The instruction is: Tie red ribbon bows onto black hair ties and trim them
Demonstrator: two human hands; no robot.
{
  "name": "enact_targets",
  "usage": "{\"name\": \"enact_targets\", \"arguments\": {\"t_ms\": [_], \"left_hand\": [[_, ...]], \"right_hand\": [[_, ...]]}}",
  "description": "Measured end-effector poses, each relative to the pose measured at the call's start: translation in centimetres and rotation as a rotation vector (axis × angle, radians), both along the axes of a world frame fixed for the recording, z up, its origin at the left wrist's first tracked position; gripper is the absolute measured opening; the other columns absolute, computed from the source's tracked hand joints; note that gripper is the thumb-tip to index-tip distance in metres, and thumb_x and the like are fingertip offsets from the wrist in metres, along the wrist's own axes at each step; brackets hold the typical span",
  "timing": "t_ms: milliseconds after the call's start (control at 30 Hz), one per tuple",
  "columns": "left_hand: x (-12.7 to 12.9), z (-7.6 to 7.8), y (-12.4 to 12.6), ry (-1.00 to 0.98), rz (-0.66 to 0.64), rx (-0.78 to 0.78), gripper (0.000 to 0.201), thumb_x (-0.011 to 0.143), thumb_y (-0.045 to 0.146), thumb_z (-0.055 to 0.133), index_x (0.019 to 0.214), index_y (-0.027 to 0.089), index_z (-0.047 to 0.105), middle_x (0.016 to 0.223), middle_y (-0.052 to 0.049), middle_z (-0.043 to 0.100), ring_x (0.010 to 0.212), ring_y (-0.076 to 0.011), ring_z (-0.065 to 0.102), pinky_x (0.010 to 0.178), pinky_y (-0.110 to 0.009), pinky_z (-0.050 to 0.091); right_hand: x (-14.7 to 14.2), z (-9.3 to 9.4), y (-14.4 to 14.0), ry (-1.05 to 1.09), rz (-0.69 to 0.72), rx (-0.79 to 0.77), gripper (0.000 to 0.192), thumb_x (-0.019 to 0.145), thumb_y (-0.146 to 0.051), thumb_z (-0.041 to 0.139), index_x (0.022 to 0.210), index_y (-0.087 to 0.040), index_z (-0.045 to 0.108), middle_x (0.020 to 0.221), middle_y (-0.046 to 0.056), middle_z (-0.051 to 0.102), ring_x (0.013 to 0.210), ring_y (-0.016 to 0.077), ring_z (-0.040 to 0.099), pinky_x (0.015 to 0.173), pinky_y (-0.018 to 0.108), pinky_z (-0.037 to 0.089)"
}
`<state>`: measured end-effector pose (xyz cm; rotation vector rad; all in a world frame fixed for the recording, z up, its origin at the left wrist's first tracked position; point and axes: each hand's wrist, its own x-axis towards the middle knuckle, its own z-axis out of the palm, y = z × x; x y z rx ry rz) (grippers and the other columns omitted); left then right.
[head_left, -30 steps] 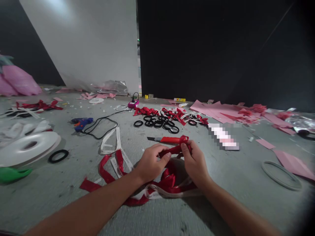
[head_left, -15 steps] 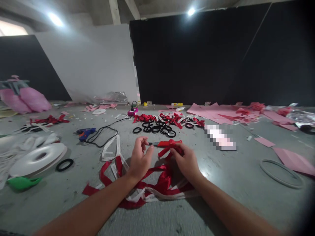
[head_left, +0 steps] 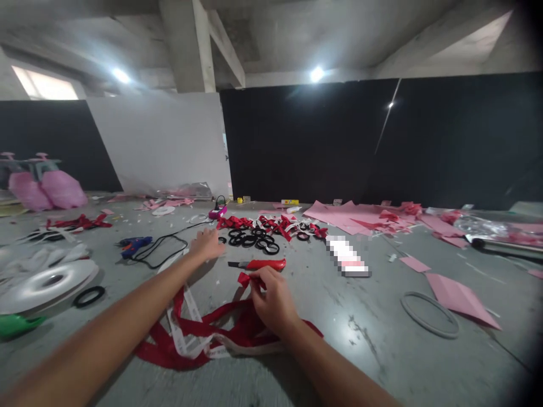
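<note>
Right hand [head_left: 271, 297] pinched a folded red ribbon bow [head_left: 245, 279], unbound, while the open left hand [head_left: 207, 244] stretched toward the black rings [head_left: 251, 239], touching none yet.

Two hands: left hand [head_left: 206, 245] at eleven o'clock, right hand [head_left: 271, 299] at centre. One red knife [head_left: 261, 264]. One glue gun [head_left: 132, 246] at ten o'clock. One grey ring [head_left: 429, 314] at four o'clock. One lone black ring [head_left: 89, 296] at nine o'clock. One white spool [head_left: 46, 284]. The black rings [head_left: 252, 240] at twelve o'clock overlap too closely to count.
</note>
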<state>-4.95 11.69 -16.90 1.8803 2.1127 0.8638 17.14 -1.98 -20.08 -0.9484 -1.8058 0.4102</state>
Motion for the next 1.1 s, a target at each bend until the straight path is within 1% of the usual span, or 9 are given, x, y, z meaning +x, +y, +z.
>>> {"name": "enact_targets", "arguments": {"t_ms": [100,200,300,367,533,633,767,967,1100], "left_hand": [[0.3,0.1,0.5,0.000,-0.038,-0.061,0.028,0.087,0.036,0.061,0.104,0.014,0.061,0.115,-0.009,0.060,0.109,-0.0250,0.055,0.095,-0.048,0.043],[0.8,0.4,-0.9,-0.059,-0.148,-0.062,0.024,0.088,0.039,0.058,0.090,0.015,0.061,0.096,-0.007,0.062,0.094,-0.0212,0.058,0.085,-0.040,0.046],[1.4,0.7,-4.4,-0.192,-0.298,-0.053,0.030,0.089,0.045,0.048,0.082,0.018,0.056,0.080,-0.004,0.060,0.079,-0.0190,0.059,0.074,-0.032,0.048],[1.7,0.8,-7.6,-0.307,-0.379,-0.061,0.037,0.091,0.051,0.038,0.088,0.017,0.054,0.084,-0.004,0.061,0.075,-0.0170,0.059,0.069,-0.030,0.049],[2.7,0.7,-14.9,-0.762,-0.499,-0.136,0.029,0.086,0.044,0.057,0.098,0.017,0.059,0.089,-0.004,0.061,0.075,-0.0143,0.058,0.074,-0.029,0.050],[3.3,0.1,-16.8,-0.847,-0.480,-0.190,0.023,0.084,0.037,0.061,0.094,0.017,0.060,0.081,-0.002,0.060,0.069,-0.0125,0.055,0.066,-0.026,0.047],[3.8,-0.5,-16.8,-0.888,-0.537,-0.239,0.022,0.084,0.038,0.061,0.090,0.017,0.061,0.077,-0.001,0.060,0.066,-0.0118,0.053,0.062,-0.024,0.044],[4.2,0.6,-13.3,-0.697,-0.624,-0.123,0.029,0.088,0.042,0.055,0.073,0.018,0.063,0.069,-0.001,0.060,0.062,-0.0127,0.051,0.061,-0.025,0.041],[3.3,-0.2,-10.4,-0.773,-0.535,0.029,0.024,0.085,0.039,0.059,0.081,0.017,0.067,0.068,-0.001,0.062,0.069,-0.0140,0.056,0.070,-0.027,0.043]], "right_hand": [[0.1,0.1,-0.2,0.020,0.001,-0.004,0.017,0.081,-0.008,0.053,0.087,-0.018,0.066,0.085,0.007,0.066,0.082,0.0214,0.059,0.076,0.033,0.044],[0.3,0.3,-0.1,0.068,0.007,-0.017,0.015,0.082,-0.010,0.053,0.086,-0.018,0.065,0.086,0.007,0.066,0.083,0.0217,0.059,0.078,0.034,0.044],[0.4,0.4,0.1,0.148,0.009,-0.055,0.010,0.083,-0.016,0.054,0.086,-0.018,0.064,0.088,0.008,0.065,0.085,0.0221,0.058,0.081,0.035,0.044],[0.2,0.2,0.2,0.218,0.018,-0.107,0.006,0.084,-0.023,0.057,0.082,-0.019,0.061,0.090,0.008,0.064,0.088,0.0221,0.058,0.081,0.035,0.045],[-0.9,-0.1,-0.5,0.375,0.139,-0.385,0.031,0.091,-0.048,0.048,0.084,-0.019,0.053,0.068,0.002,0.060,0.059,0.0156,0.058,0.052,0.025,0.047],[-1.4,0.4,-1.4,0.517,0.267,-0.597,0.033,0.083,-0.050,0.062,0.082,-0.019,0.052,0.066,-0.001,0.060,0.053,0.0131,0.056,0.049,0.023,0.045],[-1.5,0.8,-2.1,0.600,0.217,-0.700,0.033,0.072,-0.045,0.074,0.075,-0.019,0.055,0.061,-0.003,0.059,0.051,0.0108,0.052,0.049,0.021,0.041],[0.0,0.6,-0.4,0.321,-0.062,-0.449,0.030,0.079,-0.047,0.065,0.080,-0.017,0.062,0.064,0.000,0.059,0.057,0.0135,0.051,0.054,0.025,0.039],[2.5,0.6,1.7,0.114,-0.381,-0.322,0.029,0.085,-0.043,0.054,0.075,-0.018,0.061,0.059,-0.001,0.052,0.056,0.0152,0.046,0.055,0.028,0.035]]}}
